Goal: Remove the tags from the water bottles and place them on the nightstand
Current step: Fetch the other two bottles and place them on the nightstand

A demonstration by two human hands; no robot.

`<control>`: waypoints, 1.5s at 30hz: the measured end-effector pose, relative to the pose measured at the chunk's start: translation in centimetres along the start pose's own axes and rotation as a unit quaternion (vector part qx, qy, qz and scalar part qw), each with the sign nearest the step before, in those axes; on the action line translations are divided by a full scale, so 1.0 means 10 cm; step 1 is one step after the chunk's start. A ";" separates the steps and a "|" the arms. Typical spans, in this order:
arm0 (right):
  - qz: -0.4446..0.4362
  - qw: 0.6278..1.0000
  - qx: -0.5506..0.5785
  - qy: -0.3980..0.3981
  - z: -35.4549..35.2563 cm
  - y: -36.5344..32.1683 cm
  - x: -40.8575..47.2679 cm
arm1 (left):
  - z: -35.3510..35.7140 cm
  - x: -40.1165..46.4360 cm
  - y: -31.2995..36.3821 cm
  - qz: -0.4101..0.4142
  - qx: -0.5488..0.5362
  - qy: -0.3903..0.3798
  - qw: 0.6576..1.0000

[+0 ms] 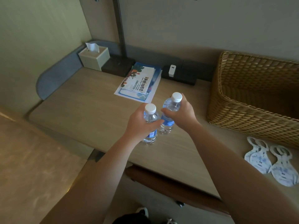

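Dim, warm, even light; soft shadows, slight overall softness, and wide-angle bending toward the frame's edges.

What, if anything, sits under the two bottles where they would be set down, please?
Nothing visible does. The left hand and right hand each grip a bottle over bare nightstand; the brochures, basket and removed tags lie aside.

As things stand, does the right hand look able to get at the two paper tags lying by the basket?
Probably not yet: the right hand grips a water bottle, so it is occupied. The tags lie uncovered on the nightstand, on its own side, nothing between.
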State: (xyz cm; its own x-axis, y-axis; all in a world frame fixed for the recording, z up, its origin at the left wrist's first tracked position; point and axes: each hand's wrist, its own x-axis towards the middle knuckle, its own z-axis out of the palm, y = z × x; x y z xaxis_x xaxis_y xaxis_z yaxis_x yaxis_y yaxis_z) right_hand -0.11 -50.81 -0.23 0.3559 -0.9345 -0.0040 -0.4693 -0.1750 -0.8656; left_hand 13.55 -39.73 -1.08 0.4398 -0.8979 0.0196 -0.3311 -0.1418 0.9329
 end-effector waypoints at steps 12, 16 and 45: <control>0.039 0.981 -0.005 0.189 -0.52 0.33 -0.95 | 0.45 -0.14 0.27 0.076 0.029 -0.017 0.997; 0.064 0.958 -0.026 0.279 -0.87 0.38 -1.36 | 0.82 -0.26 0.50 0.124 0.016 -0.088 0.988; 0.339 0.576 -0.081 0.739 -3.02 1.64 -6.56 | 4.44 -4.59 1.98 0.354 -0.058 -0.634 0.685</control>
State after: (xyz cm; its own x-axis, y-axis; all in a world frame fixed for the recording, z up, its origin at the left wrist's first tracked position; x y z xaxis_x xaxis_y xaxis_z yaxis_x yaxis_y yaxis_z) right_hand -55.58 -1.79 0.97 -0.9751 -0.0266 0.2200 -0.2064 0.4707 -0.8578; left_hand -50.24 -19.79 0.53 -0.8998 -0.3752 0.2226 0.0140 0.4852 0.8743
